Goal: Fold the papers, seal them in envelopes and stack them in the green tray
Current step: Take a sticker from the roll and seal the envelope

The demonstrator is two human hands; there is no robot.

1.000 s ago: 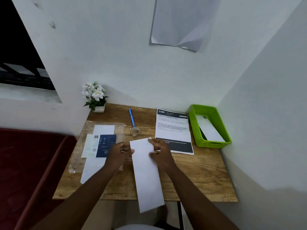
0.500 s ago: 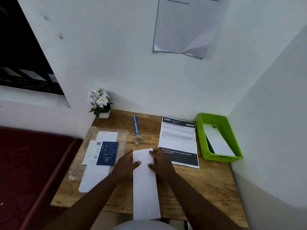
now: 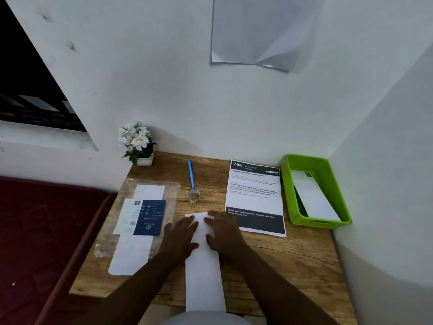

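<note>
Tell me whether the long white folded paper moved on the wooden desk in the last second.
Yes. The long white folded paper turned from slanted to square with the wooden desk front edge.

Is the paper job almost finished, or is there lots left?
One white envelope already lies in the green tray. Both hands, left hand and right hand, press flat on a long folded paper. It still needs sealing, and the printed sheet lies unfolded.

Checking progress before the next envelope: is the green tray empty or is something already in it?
Not empty. The green tray already holds a white envelope, lying slanted inside.
</note>
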